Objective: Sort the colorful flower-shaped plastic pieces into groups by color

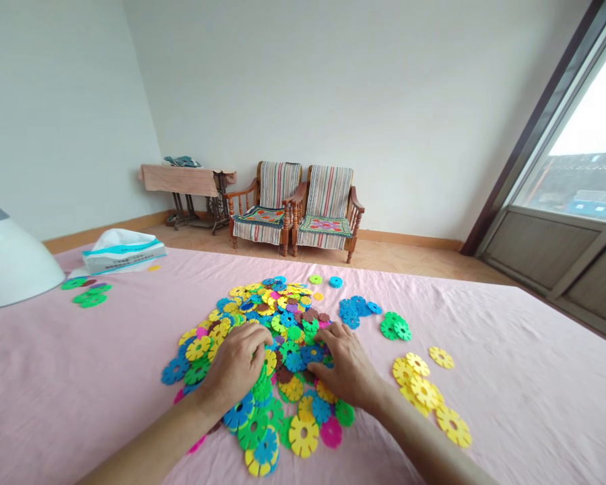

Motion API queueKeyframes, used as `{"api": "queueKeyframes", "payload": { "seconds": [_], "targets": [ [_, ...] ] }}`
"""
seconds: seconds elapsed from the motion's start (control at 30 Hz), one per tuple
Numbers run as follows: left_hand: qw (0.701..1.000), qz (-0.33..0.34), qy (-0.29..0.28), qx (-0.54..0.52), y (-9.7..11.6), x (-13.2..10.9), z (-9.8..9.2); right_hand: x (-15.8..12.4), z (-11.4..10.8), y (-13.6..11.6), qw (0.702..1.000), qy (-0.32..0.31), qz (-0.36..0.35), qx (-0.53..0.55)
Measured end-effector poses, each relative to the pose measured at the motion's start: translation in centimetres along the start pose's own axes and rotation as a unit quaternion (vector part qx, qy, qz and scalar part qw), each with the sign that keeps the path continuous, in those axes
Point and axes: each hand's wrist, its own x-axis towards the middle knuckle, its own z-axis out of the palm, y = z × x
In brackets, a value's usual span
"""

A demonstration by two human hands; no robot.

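A big heap of flat plastic flower-shaped discs (277, 316) in yellow, green, blue and pink lies on a pink cloth (510, 377). My left hand (235, 367) rests palm down on the heap's near left side, fingers curled onto the discs. My right hand (347, 367) lies on the near right side, its fingers curled down among the discs. What either hand grips, if anything, is hidden under the fingers. Sorted groups lie to the right: yellow discs (427, 391), green discs (396, 328) and blue discs (353, 311).
A tissue pack (124, 250) and a few green discs (88, 294) sit at the far left beside a white rounded object (10, 263). Beyond the cloth stand two striped wooden chairs (295, 209), a small table (186, 182) and a large window (580, 175).
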Motion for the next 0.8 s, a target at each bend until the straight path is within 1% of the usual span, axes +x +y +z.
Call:
{"api": "queueKeyframes", "payload": {
  "seconds": [0.13,0.23,0.3,0.43,0.57,0.7,0.8],
  "targets": [
    [1.0,0.003,0.001,0.001,0.1,0.0,-0.1,-0.1,0.0,-0.2,1.0,-0.001,-0.007,0.026],
    [1.0,0.004,0.002,0.002,0.1,0.0,0.0,-0.1,0.4,-0.4,0.998,-0.003,-0.031,0.051],
    [1.0,0.004,0.001,0.004,0.0,0.0,0.0,0.0,0.8,-0.3,0.996,0.017,-0.043,0.073],
    [1.0,0.011,-0.001,0.014,0.0,0.0,0.1,0.3,1.6,0.4,0.988,0.091,-0.033,0.118],
    [0.999,0.044,-0.008,0.03,0.6,0.0,-0.1,0.4,1.8,0.5,0.984,0.111,-0.014,0.138],
    [0.994,0.094,-0.025,0.039,1.2,-0.1,-0.3,0.2,1.1,0.3,0.985,0.127,-0.01,0.115],
    [0.992,0.116,-0.031,0.037,1.1,-0.1,-0.1,-0.4,-0.5,1.4,0.985,0.152,0.005,0.083]
  ]
}}
